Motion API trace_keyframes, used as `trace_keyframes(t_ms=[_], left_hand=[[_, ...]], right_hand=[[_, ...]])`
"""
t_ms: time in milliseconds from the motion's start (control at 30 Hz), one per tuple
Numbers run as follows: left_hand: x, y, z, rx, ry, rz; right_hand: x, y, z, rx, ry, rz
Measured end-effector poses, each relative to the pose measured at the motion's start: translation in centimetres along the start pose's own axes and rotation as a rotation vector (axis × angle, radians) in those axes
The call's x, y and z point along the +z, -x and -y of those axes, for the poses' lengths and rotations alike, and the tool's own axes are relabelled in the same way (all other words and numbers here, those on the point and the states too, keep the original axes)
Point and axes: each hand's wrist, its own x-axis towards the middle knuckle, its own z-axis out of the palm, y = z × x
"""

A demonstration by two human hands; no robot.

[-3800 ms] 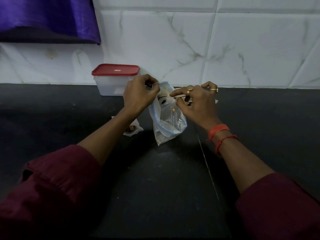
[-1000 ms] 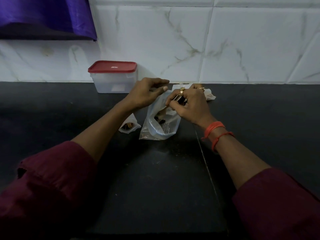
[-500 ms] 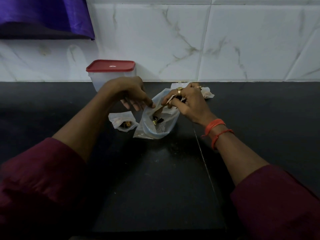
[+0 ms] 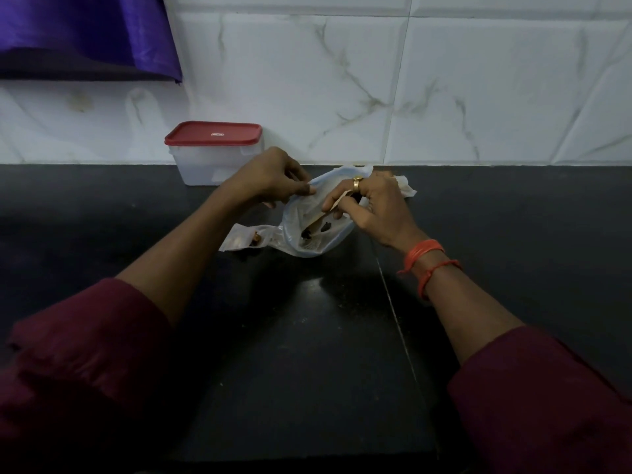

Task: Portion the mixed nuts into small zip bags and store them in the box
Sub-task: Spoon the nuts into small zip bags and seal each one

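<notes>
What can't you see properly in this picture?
All in the head view:
- Inside the box: its cloudy walls and shut red lid hide it.
- The nuts in the big bag, whose rim the left hand pinches: too small and dim to name.
- The pale strip that the right hand pinches: its fingers hide the rest.
- The purple cloth: cut off by the top-left edge.

You have a dim picture. Light falls mostly on the pale wall [image 4: 478,97]. The counter [image 4: 307,388] is nearly black, with one weak shine near its middle. Inside the bag [image 4: 297,217] you see only dark spots. The sleeves [image 4: 85,354] are soft, and tile lines lean at the edges.
</notes>
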Motion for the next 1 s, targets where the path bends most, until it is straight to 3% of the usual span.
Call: trace_keyframes(t_ms=[467, 733, 1000], left_hand=[[1.1, -0.5, 0.3, 0.041, 0.037, -0.036], [1.4, -0.8, 0.5, 0.031, 0.075, -0.027], [1.6, -0.9, 0.8, 0.020, 0.104, 0.013]], right_hand=[[-1.6, 1.9, -0.4, 0.206, 0.110, -0.244], [-0.8, 2.1, -0.2, 0.439, -0.009, -0.174], [0.0, 1.9, 0.0, 0.504, -0.123, -0.098]])
